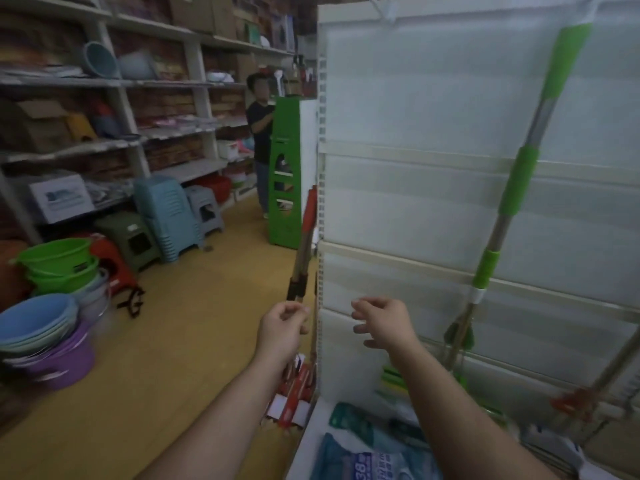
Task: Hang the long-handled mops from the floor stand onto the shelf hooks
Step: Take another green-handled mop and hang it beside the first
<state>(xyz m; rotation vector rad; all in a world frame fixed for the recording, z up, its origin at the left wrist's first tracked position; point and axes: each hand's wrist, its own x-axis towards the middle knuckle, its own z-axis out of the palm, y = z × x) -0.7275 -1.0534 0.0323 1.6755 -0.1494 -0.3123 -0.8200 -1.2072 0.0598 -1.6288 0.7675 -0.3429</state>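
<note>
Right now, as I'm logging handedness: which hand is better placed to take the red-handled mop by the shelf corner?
Left. The left hand, fingers curled, sits right at the red-handled mop; the right hand is open before the white shelf panel, off that mop.

Mop (518,181) on panel (415,105), basins (55,268) left

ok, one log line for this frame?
left hand: grips red mop | right hand: open, holding nothing | green mop: against shelf panel | red mop: not yet hung
</note>
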